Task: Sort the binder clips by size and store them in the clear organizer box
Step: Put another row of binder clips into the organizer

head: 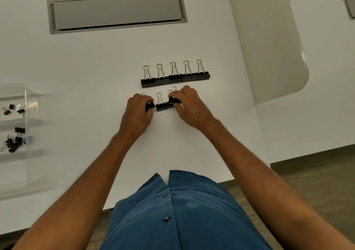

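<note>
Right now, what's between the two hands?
Head view: one black binder clip sits on the table between the left hand and the right hand, each of which grips another clip.

An office, by the look of it: a broad white desk (86, 61) with a grey cable-access flap (117, 12) set into its top, well behind the row of binder clips (175, 76). Right of that flap sits a second white desk (326, 57) bearing another flap, over grey wood-look flooring (317, 176).
</note>
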### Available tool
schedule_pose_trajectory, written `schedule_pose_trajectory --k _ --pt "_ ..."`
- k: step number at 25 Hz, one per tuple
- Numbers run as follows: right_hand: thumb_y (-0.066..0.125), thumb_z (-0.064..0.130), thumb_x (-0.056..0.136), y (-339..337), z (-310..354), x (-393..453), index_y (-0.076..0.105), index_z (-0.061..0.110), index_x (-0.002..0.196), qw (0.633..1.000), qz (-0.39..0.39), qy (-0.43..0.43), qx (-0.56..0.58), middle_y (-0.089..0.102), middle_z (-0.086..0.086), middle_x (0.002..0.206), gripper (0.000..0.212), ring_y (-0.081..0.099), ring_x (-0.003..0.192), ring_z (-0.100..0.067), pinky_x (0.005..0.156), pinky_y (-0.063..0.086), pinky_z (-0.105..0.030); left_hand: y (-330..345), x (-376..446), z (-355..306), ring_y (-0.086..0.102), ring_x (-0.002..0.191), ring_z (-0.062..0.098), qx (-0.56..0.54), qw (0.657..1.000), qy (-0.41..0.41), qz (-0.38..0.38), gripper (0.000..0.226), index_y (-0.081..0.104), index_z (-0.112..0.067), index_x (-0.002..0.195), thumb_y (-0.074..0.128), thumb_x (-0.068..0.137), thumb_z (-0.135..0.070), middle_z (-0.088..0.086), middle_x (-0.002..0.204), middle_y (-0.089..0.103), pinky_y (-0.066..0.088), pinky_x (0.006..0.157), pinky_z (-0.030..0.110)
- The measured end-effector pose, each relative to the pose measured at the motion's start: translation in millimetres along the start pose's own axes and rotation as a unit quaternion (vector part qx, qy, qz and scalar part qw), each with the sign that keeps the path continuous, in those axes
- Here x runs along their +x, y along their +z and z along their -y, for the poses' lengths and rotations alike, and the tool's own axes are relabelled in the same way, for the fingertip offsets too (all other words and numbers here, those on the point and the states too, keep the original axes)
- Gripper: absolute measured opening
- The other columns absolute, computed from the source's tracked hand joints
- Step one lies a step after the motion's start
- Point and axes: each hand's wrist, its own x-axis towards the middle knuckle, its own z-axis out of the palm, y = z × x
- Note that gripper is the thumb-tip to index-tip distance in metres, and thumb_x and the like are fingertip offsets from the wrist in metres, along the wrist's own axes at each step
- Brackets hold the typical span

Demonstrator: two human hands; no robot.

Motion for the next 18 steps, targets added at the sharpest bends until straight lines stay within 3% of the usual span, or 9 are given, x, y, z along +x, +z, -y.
schedule_pose_trajectory --k 4,9,13,18 --pt "0.064 0.008 0.093 16 -3 2 0.068 0.009 0.114 0.999 0.0 0.001 -0.051 0.053 -0.013 0.111 0.021 0.049 0.101 -0.026 0.076 0.053 -0.039 -1 -1 -26 0.046 0.11 0.022 0.01 0.999 0.047 0.009 0.032 0.06 -0.014 0.121 0.062 0.09 -0.007 0.005 0.116 0.055 0.044 0.086 0.032" --pt "0.07 0.0 0.086 30 -10 0 0.069 0.005 0.104 0.995 -0.023 -0.043 -0.091 0.061 -0.013 0.113 0.019 0.056 0.094 -0.027 0.066 0.054 -0.037 12 9 -35 0.05 0.104 0.026 0.101 0.99 0.084 0.043 0.026 0.061 -0.012 0.118 0.059 0.093 -0.008 0.007 0.115 0.057 0.046 0.075 0.034" --pt "0.07 0.001 0.084 29 -12 0 0.066 0.007 0.1 0.992 -0.026 -0.052 -0.114 0.061 -0.01 0.105 0.018 0.056 0.084 -0.024 0.056 0.054 -0.038 23 14 -28 0.051 0.096 0.027 0.141 0.983 0.094 0.068 0.025 0.061 -0.008 0.114 0.062 0.09 -0.002 0.012 0.115 0.059 0.049 0.075 0.037" --pt "0.068 0.005 0.09 26 -8 -3 0.063 0.01 0.118 0.991 -0.016 -0.04 -0.124 0.058 -0.012 0.113 0.029 0.056 0.09 -0.025 0.056 0.051 -0.034 21 16 -27 0.055 0.096 0.029 0.126 0.986 0.091 0.065 0.024 0.063 -0.008 0.115 0.065 0.091 -0.005 0.013 0.111 0.063 0.049 0.08 0.038"
